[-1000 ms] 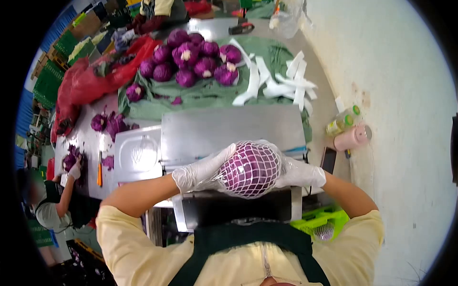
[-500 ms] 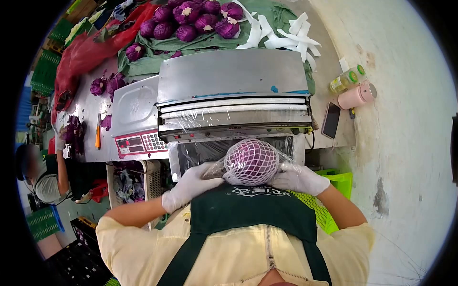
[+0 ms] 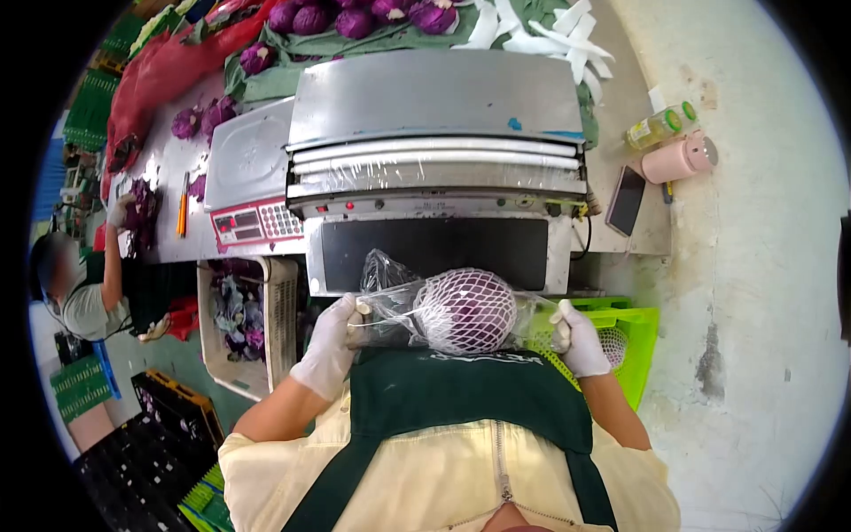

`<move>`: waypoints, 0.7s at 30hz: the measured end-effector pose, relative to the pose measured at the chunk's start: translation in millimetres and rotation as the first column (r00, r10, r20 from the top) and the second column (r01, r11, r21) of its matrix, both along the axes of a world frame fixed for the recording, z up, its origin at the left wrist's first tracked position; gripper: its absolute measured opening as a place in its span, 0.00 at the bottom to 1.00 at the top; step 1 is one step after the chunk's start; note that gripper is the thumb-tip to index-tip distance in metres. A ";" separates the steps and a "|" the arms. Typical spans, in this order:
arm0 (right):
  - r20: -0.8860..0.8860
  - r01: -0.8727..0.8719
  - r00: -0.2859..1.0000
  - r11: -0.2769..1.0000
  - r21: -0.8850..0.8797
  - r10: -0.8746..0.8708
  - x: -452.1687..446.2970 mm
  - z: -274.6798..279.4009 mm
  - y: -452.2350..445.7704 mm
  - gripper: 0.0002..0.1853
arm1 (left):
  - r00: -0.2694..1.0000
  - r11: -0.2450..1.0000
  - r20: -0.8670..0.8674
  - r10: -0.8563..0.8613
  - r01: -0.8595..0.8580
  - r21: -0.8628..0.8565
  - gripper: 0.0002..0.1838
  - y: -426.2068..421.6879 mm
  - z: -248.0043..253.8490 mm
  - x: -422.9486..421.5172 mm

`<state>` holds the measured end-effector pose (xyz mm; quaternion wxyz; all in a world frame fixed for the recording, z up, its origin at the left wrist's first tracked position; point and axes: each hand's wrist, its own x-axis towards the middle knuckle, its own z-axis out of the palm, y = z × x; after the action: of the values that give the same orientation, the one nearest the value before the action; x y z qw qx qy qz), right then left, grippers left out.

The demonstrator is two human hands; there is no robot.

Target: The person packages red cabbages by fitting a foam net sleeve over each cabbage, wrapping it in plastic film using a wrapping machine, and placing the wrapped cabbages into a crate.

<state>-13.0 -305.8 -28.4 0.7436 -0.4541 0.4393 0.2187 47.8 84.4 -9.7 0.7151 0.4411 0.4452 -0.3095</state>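
Observation:
A purple cabbage (image 3: 468,312) in a white foam net hangs before my apron, wrapped loosely in clear plastic film (image 3: 390,306). My left hand (image 3: 328,348), in a white glove, is closed on the film's left end. On the other side my gloved right hand (image 3: 583,340) pinches the film's right end. The film is drawn out sideways between both hands, with a crumpled part standing up at the left. Just beyond the cabbage lies the black plate (image 3: 434,253) of the film wrapping machine (image 3: 434,97).
A scale (image 3: 257,222) stands left of the machine. Below it is a crate (image 3: 282,319) of cabbage leaves; a green basket (image 3: 645,341) is at my right. A phone (image 3: 626,200) and pink bottle (image 3: 679,158) lie right. A co-worker (image 3: 97,284) handles cabbage at far left.
My hands have moved apart from the cabbage's sides, pulling the film ends outward. The film that lay over the black plate has come off it. The view has shifted slightly.

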 end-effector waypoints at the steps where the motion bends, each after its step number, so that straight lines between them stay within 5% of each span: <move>1: -0.006 -0.059 0.998 0.998 -0.038 0.059 -7.0 -14.6 5.6 0.20 | 0.999 1.000 -0.040 -0.014 0.015 0.016 0.20 6.8 -30.4 -13.2; 3: 0.013 -0.222 0.974 0.969 -0.108 0.224 -13.6 -49.9 19.8 0.16 | 0.974 0.973 -0.032 -0.223 0.221 -0.059 0.15 0.6 -80.7 -22.5; 4: 0.233 -0.311 0.877 0.866 -0.392 0.421 -22.6 -102.9 28.9 0.13 | 0.933 0.927 0.056 -0.357 0.361 -0.103 0.10 -5.8 -102.6 -22.9; 5: 0.367 -0.283 0.685 0.694 -0.662 0.629 -24.8 -142.7 41.7 0.10 | 0.953 0.950 0.019 -0.302 0.302 -0.075 0.08 -28.8 -133.0 -24.6; 6: 0.260 -0.453 0.629 0.618 -0.643 0.732 -4.5 -104.0 60.2 0.09 | 0.763 0.799 0.258 -0.592 0.598 0.064 0.12 -47.4 -110.7 -16.7; 7: 0.162 -0.608 0.533 0.509 -0.609 0.831 17.7 -61.0 80.2 0.12 | 0.666 0.731 0.333 -0.667 0.671 0.124 0.15 -65.1 -119.6 -12.9; 8: 0.265 -0.513 0.419 0.467 -0.720 0.868 7.7 -78.2 83.1 0.14 | 0.415 0.726 0.657 -0.629 0.615 0.307 0.13 -79.5 -139.6 -20.4; 9: 0.338 -0.382 0.294 0.433 -0.816 0.894 -1.5 -93.6 86.4 0.15 | 0.344 0.679 0.674 -0.653 0.661 0.320 0.12 -86.8 -138.3 -17.4; 10: 0.431 -0.432 0.397 0.579 -0.692 0.811 0.1 -89.8 92.0 0.16 | 0.307 0.655 0.682 -0.664 0.679 0.332 0.12 -90.8 -129.4 -12.9; 11: 0.520 -0.449 0.646 0.828 -0.335 0.560 4.3 -82.0 98.9 0.16 | 0.269 0.654 0.700 -0.662 0.664 0.364 0.12 -92.3 -118.6 -10.5; 12: 0.454 -0.288 0.863 0.954 0.082 0.222 7.7 -72.6 105.8 0.17 | 0.221 0.667 0.722 -0.655 0.619 0.416 0.11 -91.4 -107.6 -8.2; 13: 0.358 -0.148 0.933 0.948 0.282 0.040 8.8 -64.8 111.2 0.17 | 0.169 0.693 0.744 -0.646 0.537 0.480 0.11 -85.3 -89.9 -6.8; 15: 0.403 -0.124 0.914 0.917 0.378 -0.043 20.5 -65.4 117.7 0.17 | 0.035 0.746 0.773 -0.633 0.294 0.598 0.11 -72.9 -52.0 4.4; 16: 0.665 -0.415 0.746 0.796 0.441 0.021 38.0 -54.3 121.9 0.17 | -0.038 0.768 0.779 -0.626 0.147 0.624 0.11 -67.8 -32.6 11.1; 18: 0.872 -0.675 0.490 0.636 0.373 0.009 41.9 -27.1 140.1 0.18 | -0.151 0.802 0.790 -0.594 -0.035 0.596 0.11 -54.4 5.5 30.6; 19: 0.693 -0.570 0.720 0.608 0.552 0.046 36.5 -6.8 154.4 0.16 | -0.190 0.823 0.806 -0.560 -0.018 0.568 0.12 -47.2 21.8 39.5; 20: 0.458 -0.416 0.885 0.585 0.697 0.084 33.6 21.8 170.6 0.15 | -0.169 0.833 0.863 -0.476 0.226 0.504 0.16 -42.7 34.9 43.2; 21: 0.540 -0.470 0.827 0.716 0.516 0.153 38.3 54.7 181.9 0.14 | -0.100 0.794 0.904 -0.416 0.446 0.414 0.21 -38.3 48.1 47.2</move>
<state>25.3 -123.8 26.3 0.8837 -0.2863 0.0653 0.3646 95.0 46.1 38.4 0.6828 0.6377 -0.3247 -0.1472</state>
